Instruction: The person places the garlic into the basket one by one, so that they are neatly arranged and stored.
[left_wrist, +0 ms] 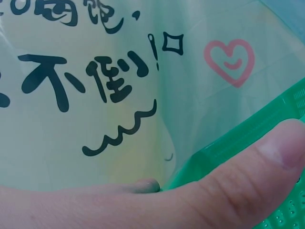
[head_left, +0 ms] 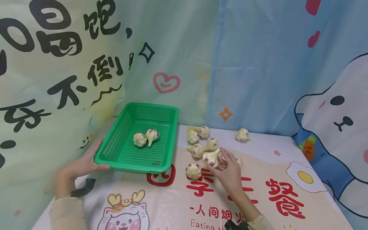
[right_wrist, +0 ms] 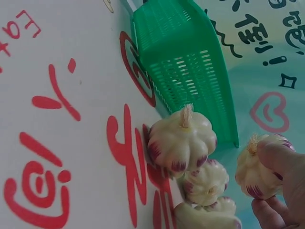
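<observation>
My left hand (head_left: 86,161) grips the near left corner of a green plastic basket (head_left: 175,137), its thumb (left_wrist: 267,162) at the rim and its other fingers along the outer side. Two garlic bulbs, one round (head_left: 140,140) and one with a long stem (head_left: 152,136), lie inside on the basket floor. To the right, my right hand (head_left: 230,171) pinches a garlic bulb (head_left: 211,158) between thumb and fingers, above several others. In the right wrist view the thumb covers part of this held bulb (right_wrist: 257,171). One bulb (head_left: 237,160) is partly hidden behind the right hand.
Several loose garlic bulbs (head_left: 196,150) lie between basket and right hand; one (head_left: 193,171) is nearer me. Another bulb (head_left: 242,134) lies apart at the back right. A printed cloth (head_left: 281,179) covers the table, and a printed curtain (head_left: 187,64) hangs behind and at the left.
</observation>
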A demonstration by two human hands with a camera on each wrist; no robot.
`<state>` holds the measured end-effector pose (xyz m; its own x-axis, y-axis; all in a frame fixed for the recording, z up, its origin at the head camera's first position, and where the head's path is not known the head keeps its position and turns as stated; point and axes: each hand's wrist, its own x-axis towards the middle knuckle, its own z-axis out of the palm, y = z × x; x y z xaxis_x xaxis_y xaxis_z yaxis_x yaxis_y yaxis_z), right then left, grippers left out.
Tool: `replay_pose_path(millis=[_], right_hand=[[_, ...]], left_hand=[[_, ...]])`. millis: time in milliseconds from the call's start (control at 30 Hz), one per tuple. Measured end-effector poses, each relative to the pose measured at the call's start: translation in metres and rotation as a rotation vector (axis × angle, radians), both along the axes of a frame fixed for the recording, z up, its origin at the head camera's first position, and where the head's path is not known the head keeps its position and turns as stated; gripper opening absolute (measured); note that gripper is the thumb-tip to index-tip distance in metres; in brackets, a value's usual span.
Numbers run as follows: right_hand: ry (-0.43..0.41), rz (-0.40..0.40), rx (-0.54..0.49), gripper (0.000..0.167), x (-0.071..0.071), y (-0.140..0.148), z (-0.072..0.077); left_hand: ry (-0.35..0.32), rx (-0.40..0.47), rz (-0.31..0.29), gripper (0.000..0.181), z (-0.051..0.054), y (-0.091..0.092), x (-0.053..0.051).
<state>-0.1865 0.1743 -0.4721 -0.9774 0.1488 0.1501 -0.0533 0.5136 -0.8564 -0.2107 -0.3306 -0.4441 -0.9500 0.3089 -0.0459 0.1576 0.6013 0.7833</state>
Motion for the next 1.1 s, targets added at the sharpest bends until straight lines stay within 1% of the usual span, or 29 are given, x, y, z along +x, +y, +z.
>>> replay_pose_path(millis=[100, 267, 567, 767, 967, 1100], right_hand=[[0.006, 0.007, 0.002, 0.089, -0.002, -0.002, 0.004], [0.006, 0.029, -0.024, 0.088, -0.006, -0.007, 0.01], [0.009, 0.066, -0.02, 0.089, -0.01, -0.018, 0.018], [0.041, 0.117, -0.06, 0.088, -0.013, -0.027, 0.023], [0.081, 0.152, -0.06, 0.088, -0.018, -0.038, 0.026], [0.087, 0.175, -0.07, 0.089, -0.02, -0.045, 0.028]], left_hand=[[0.01, 0.019, -0.006, 0.121, -0.001, 0.0, -0.001], [0.025, 0.038, -0.018, 0.121, -0.004, 0.0, -0.003], [0.026, 0.023, -0.016, 0.121, 0.0, 0.0, 0.0], [0.018, 0.011, -0.008, 0.121, 0.0, -0.001, 0.0], [0.022, -0.003, -0.004, 0.121, 0.001, 0.0, 0.0], [0.016, -0.001, -0.003, 0.121, 0.001, 0.001, 0.0]])
